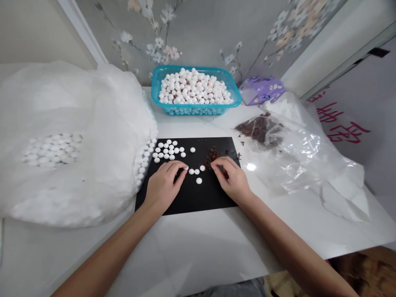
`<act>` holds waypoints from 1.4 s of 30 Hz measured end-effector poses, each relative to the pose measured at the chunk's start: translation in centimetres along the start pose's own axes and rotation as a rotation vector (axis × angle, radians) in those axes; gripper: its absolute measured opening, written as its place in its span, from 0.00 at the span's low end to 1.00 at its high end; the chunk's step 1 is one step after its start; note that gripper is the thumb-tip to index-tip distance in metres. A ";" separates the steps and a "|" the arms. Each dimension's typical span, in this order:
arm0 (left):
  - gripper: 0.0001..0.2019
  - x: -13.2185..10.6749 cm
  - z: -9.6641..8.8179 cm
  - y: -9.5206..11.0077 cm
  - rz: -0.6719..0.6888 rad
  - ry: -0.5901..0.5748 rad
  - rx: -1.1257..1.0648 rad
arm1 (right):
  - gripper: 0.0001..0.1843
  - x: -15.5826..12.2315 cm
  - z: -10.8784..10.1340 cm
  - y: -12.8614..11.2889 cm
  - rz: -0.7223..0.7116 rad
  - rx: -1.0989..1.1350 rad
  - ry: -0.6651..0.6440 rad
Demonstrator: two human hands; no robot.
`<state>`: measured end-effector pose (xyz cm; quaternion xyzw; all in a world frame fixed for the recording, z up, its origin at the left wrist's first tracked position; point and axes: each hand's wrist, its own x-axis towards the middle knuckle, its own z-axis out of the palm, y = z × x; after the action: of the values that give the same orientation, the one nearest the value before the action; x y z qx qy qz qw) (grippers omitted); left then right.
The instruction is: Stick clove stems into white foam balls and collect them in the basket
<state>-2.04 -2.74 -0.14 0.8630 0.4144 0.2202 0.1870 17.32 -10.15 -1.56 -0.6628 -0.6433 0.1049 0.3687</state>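
Observation:
My left hand (165, 181) pinches a small white ball (186, 168) between thumb and fingertips, over a black mat (192, 198). With thumb and fingers pressed together, my right hand (230, 177) is beside a heap of small brown pieces (213, 154); whatever its fingertips hold is too small to make out. Several loose white balls (197, 171) lie between the two hands, one of them nearer the front. Beyond my left hand, more white balls (171, 152) are grouped at the mat's far left corner.
A blue basket (194, 110) full of white balls stands at the back. On the left bulges a large translucent bag (77, 189) of white balls. To the right lie a clear plastic bag (287, 165) with brown pieces (258, 128) and a purple packet (262, 90).

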 end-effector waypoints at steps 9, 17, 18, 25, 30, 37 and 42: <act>0.06 -0.1 -0.1 -0.3 -0.046 -0.011 -0.015 | 0.06 1.6 2.0 -2.3 -0.069 0.027 -0.004; 0.05 0.1 -0.4 -0.7 -0.166 -0.037 -0.123 | 0.06 2.9 3.8 -3.2 -0.093 0.059 -0.021; 0.05 0.2 -0.4 -0.7 -0.161 -0.035 -0.135 | 0.06 2.9 3.8 -3.2 -0.091 0.071 -0.021; 0.07 0.1 -0.3 -0.5 -0.144 0.011 -0.162 | 0.05 3.1 3.0 -2.4 0.031 0.143 0.110; 0.07 0.1 -0.5 -0.4 -0.144 0.026 -0.195 | 0.04 4.6 2.4 -1.0 -0.027 0.119 0.004; 0.07 0.0 -0.3 -0.7 -0.126 0.049 -0.192 | 0.04 4.5 2.5 -0.6 -0.019 0.173 -0.066; 0.14 0.2 -0.1 -0.7 0.016 0.066 -0.024 | 0.05 4.4 2.2 -1.0 -0.065 0.157 -0.124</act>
<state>-2.45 -2.12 -0.33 0.8562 0.4110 0.2550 0.1816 15.83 -5.41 -1.01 -0.6029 -0.6758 0.1836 0.3822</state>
